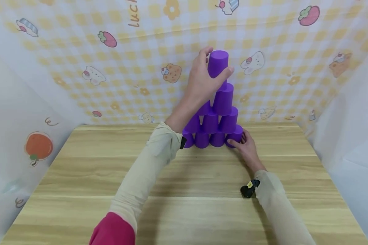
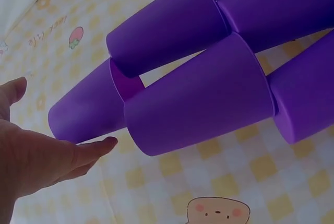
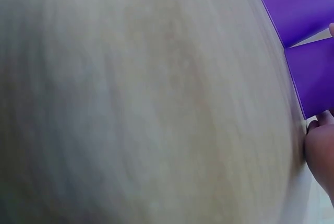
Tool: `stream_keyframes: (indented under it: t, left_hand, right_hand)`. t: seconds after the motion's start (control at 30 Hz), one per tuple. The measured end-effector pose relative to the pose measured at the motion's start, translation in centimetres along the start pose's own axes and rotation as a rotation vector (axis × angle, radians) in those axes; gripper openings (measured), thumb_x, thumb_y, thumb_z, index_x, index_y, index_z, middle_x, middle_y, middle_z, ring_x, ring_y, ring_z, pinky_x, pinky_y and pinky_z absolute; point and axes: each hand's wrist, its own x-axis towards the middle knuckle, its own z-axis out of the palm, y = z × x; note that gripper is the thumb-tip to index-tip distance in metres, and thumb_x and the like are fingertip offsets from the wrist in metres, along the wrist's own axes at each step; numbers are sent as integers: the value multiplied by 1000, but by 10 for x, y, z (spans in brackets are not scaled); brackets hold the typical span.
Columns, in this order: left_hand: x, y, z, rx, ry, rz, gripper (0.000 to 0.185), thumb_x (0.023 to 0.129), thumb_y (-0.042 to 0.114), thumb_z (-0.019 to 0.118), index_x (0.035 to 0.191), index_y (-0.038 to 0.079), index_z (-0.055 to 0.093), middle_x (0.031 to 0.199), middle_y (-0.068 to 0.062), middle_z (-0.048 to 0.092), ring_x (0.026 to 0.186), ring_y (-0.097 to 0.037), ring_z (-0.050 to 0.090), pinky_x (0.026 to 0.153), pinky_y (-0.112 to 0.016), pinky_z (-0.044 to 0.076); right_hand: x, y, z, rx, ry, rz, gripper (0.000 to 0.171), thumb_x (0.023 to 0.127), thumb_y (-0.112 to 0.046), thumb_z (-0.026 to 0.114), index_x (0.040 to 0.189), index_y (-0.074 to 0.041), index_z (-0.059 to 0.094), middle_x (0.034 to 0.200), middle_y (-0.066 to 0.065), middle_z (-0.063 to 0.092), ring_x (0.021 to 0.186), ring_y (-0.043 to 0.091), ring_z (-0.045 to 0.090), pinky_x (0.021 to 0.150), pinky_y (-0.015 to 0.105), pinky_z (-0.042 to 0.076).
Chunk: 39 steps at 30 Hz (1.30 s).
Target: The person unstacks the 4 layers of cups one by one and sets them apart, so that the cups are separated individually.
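Note:
Upside-down purple cups stand stacked as a pyramid near the back of the table. At its peak, the top cup [image 1: 218,61] rests on the rims-down cups beneath. My left hand [image 1: 201,76] is around this top cup with thumb and fingers spread. In the left wrist view, the thumb stands apart from the top cup [image 2: 86,104], and the straight fingers lie along its side. Down at the bottom row, my right hand [image 1: 247,149] holds the rightmost cup [image 1: 236,133], thumb in front and fingers at its right side. My left forearm hides part of the pyramid's left side.
The wooden table [image 1: 202,180] spreads in front of the pyramid. A yellow checked cloth [image 1: 135,68] hangs close behind the cups, and white sheets [image 1: 355,136] border the sides. A small black device [image 1: 249,189] sits at the right wrist.

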Motion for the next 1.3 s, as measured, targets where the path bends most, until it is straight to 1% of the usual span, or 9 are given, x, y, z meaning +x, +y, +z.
stream_keyframes:
  t: [0.17, 0.33, 0.5, 0.6, 0.73, 0.83, 0.97, 1.1, 1.3]
  left_hand:
    - [3, -2, 3, 35, 2, -22, 77, 82, 39, 68, 142, 9, 28, 133, -3, 43, 117, -11, 44, 90, -19, 40]
    - [6, -6, 5, 4, 10, -21, 80, 82, 36, 69, 143, 11, 25, 137, -4, 41, 120, -11, 43, 93, -20, 39]
    - [9, -9, 8, -6, 25, -11, 81, 82, 34, 70, 144, 11, 23, 139, -5, 41, 122, -11, 42, 95, -21, 39]
    - [10, -12, 10, 4, 18, -26, 78, 83, 31, 69, 143, 10, 24, 134, -7, 46, 116, -13, 47, 91, -22, 41]
    - [11, -15, 12, -3, 3, -61, 69, 85, 27, 67, 141, 9, 31, 127, -6, 52, 107, -14, 53, 86, -22, 45]
    - [11, -16, 13, -5, 3, -63, 65, 85, 27, 67, 139, 9, 35, 125, -5, 54, 105, -13, 54, 86, -21, 45]
    - [11, -15, 13, -2, 8, -54, 64, 85, 27, 67, 138, 10, 37, 124, -4, 55, 105, -13, 55, 85, -21, 46]
    - [9, -11, 10, -9, 24, -19, 63, 85, 26, 67, 138, 10, 37, 122, -3, 56, 103, -12, 56, 85, -21, 45]
    - [1, 0, -7, -55, 64, 79, 59, 84, 21, 68, 135, 8, 40, 117, -4, 59, 100, -10, 56, 84, -20, 45]
  right_hand:
    - [-1, 1, 3, -20, -2, -21, 76, 81, -18, 73, 141, 0, 30, 139, 17, 40, 129, 26, 37, 108, 36, 29]
    - [-1, 1, 4, -26, -5, -58, 72, 82, -17, 73, 140, -1, 34, 136, 17, 44, 125, 26, 41, 106, 37, 32]
    - [-1, 2, 3, -31, -2, -57, 73, 82, -17, 72, 142, -2, 33, 137, 17, 44, 125, 27, 41, 107, 38, 31]
    - [-1, 2, 3, -41, 3, -54, 72, 82, -17, 72, 141, -2, 34, 136, 16, 44, 125, 26, 42, 106, 37, 32]
    - [-2, 2, 2, -54, 4, -57, 71, 82, -17, 72, 140, -1, 35, 135, 17, 45, 124, 26, 43, 105, 37, 33]
    - [-1, 2, 2, -62, 2, -67, 69, 82, -16, 72, 139, 0, 36, 134, 17, 46, 123, 26, 43, 105, 37, 33]
    - [-7, -9, 3, -61, -7, -77, 65, 83, -11, 70, 137, 2, 37, 133, 20, 46, 123, 30, 43, 105, 40, 33]
    - [-15, -26, 5, -65, -16, -76, 62, 84, -6, 68, 136, 6, 37, 132, 25, 45, 123, 34, 42, 105, 44, 33]
    - [-15, -26, 5, -87, -13, -66, 60, 84, -8, 68, 135, 5, 39, 131, 24, 47, 121, 34, 44, 104, 43, 34]
